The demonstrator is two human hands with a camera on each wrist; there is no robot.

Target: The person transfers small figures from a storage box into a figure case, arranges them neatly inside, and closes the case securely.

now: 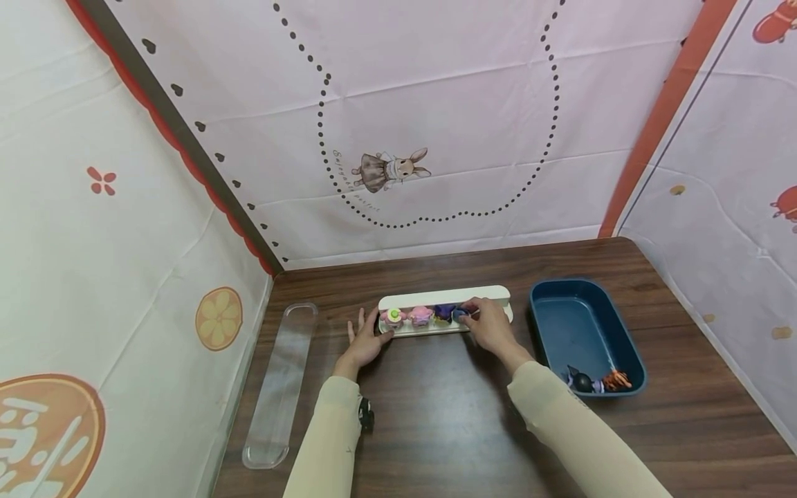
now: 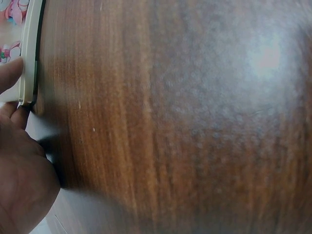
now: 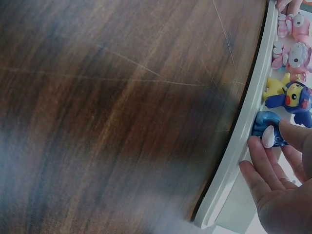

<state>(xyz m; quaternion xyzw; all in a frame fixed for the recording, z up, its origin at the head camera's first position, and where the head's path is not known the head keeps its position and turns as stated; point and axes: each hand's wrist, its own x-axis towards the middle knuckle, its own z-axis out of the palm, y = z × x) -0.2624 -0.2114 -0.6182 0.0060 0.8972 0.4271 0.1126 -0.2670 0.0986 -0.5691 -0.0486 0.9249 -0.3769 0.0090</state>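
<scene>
A: What's lying nearest?

B: Pale sleeves [image 1: 326, 436] are reaching in. A clear lid [image 1: 280, 387] is lying at left; a blue bin [image 1: 569, 328] is standing at right with small figures [image 1: 582, 382] at its near end, perhaps for easy reach.

A: And the hands?

B: The left hand [image 1: 367, 347] is gripping the left end of the tray [image 1: 445, 298], probably keeping it from sliding. The right hand [image 1: 493, 328] is pinching a blue figure [image 3: 267, 118] within the tray's right part, seemingly by the fingertips to spare its neighbours.

A: Is it resting on the tray?

B: I can't tell. The right wrist view is showing its pale flap, plus a yellow-and-blue figure [image 3: 292, 95] beside it and two pink figures [image 3: 297, 56] farther along; the head view is blurring those details. The left wrist view is showing the thumb pressing over the rim.

A: Farthest?

B: A printed cloth [image 1: 448, 152] is hanging behind; only the head view is catching it.
</scene>
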